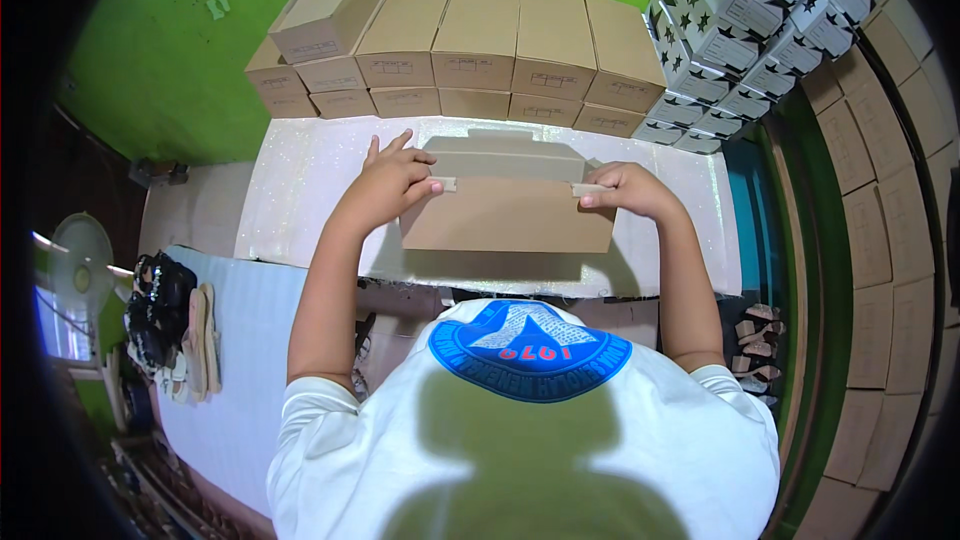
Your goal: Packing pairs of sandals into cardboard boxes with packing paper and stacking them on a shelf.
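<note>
A brown cardboard box, partly folded, stands in front of me on the glittery white table. Its near wall is raised, and a panel with a narrow tab lies behind it. My left hand pinches the left upper corner of that wall, thumb on a small folded flap and the other fingers spread behind. At the opposite corner, my right hand grips a matching flap between thumb and curled fingers. The inside of the box is mostly hidden from here.
Closed brown boxes are stacked along the table's back edge. White star-patterned boxes rise at the back right, and more brown boxes line the right side. Sandals and black footwear lie on a pale surface at left, near a fan.
</note>
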Demonstrator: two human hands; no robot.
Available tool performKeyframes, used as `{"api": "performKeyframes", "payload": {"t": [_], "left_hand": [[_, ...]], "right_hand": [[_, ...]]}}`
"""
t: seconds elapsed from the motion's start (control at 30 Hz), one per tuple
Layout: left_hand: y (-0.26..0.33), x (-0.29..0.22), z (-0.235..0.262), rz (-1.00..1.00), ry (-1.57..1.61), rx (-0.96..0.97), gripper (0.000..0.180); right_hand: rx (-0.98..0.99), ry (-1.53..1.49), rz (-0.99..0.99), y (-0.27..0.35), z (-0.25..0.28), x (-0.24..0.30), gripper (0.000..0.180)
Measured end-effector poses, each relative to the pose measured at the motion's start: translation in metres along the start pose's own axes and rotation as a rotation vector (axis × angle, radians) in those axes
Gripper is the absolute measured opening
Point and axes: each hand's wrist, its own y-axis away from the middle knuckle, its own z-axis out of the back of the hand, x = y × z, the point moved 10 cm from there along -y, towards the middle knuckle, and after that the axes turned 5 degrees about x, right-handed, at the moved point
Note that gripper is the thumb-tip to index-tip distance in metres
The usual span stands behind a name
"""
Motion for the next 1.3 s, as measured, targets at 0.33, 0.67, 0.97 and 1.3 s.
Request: {"api": "performKeyframes", "payload": {"t": [0.33,0.67,0.97,1.3], "left_hand": [[0.057,0.004,-0.1,-0.075,-0.162,-0.277,0.019],[0.054,0.032,-0.128,0.091,0.036,-0.308,0.018],[0.061,0.026,-0.132,0.254,-0.181,-0.335,0.026],[0.117,0.01,-0.169,0.424,-0.091,-0.282,0.07]], "right_hand": [[-0.358,0.6,0.038,0.042,-0.095,-0.033,0.022],[-0.409,0.463,0.037,0.036,-0.102,-0.051,0.019],[-0.452,0.369,0.062,0.036,-0.105,-0.058,0.02],[-0.498,0.635,-0.122,0.074,-0.13,-0.014,0.055]]}}
